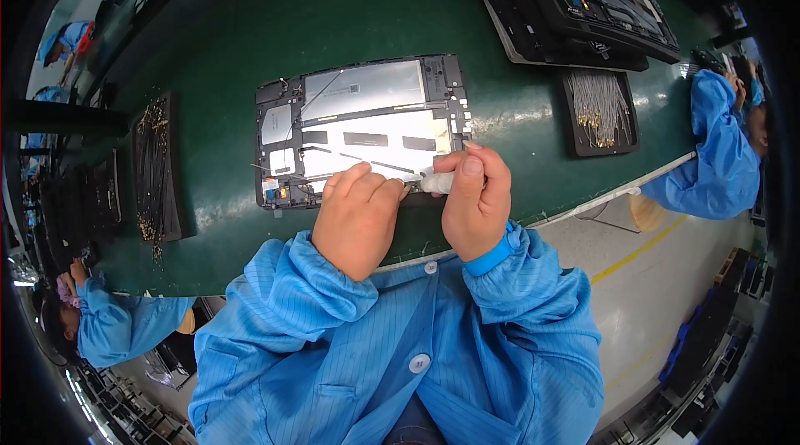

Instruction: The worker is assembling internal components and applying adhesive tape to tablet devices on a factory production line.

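An opened tablet-like device lies on the green bench in front of me, with silver plates in a black frame. My left hand rests over its near edge, fingers curled and close together; what their tips pinch, if anything, is hidden. In my right hand, thumb and fingers grip a white-wrapped stick-like tool, its tip at the device's near right edge, close to my left fingertips. A thin black cable runs across the silver plate toward that spot. Another thin cable slants over the upper left part.
Black cables with gold-coloured ends fill a dark tray at left. On the right, another dark tray holds grey cables. Beyond it stands a stack of similar opened devices. Co-workers in blue sit at both sides of the green bench.
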`<state>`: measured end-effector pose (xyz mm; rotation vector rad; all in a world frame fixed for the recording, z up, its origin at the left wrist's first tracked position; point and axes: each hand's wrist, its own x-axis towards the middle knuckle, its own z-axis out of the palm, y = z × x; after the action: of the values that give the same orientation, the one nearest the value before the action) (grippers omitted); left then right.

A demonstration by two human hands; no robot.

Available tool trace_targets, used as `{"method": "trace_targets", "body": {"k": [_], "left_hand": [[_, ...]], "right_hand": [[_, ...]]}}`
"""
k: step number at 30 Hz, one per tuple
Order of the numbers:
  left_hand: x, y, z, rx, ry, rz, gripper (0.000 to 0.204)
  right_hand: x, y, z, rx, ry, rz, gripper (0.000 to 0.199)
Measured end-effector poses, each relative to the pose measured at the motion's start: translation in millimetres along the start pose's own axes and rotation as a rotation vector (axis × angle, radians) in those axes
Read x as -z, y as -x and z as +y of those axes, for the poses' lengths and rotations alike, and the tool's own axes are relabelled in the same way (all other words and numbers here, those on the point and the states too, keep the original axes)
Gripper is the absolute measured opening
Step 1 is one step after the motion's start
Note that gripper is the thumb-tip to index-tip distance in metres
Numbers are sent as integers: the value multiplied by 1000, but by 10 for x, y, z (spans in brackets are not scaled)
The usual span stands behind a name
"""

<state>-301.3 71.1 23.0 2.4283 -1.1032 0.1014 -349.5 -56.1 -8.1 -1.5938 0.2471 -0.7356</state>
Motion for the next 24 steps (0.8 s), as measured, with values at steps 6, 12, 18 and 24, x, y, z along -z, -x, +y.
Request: {"method": "trace_targets", "body": {"k": [6, 12, 18, 24], "left_hand": [[-6, 22, 14, 2, 18, -9, 16], [8, 72, -38, -5, 26, -48, 18], [77, -34, -148, -92, -55, -141, 16], [533, 355, -1039, 723, 88, 138, 43]], "right_hand": [[37, -35, -93, 38, 1, -36, 15], [-72, -319, -379, 405, 465, -570, 11], [-46, -388, -237, -256, 285, -348, 20], [321, -413, -334, -501, 73, 68, 29]]}}
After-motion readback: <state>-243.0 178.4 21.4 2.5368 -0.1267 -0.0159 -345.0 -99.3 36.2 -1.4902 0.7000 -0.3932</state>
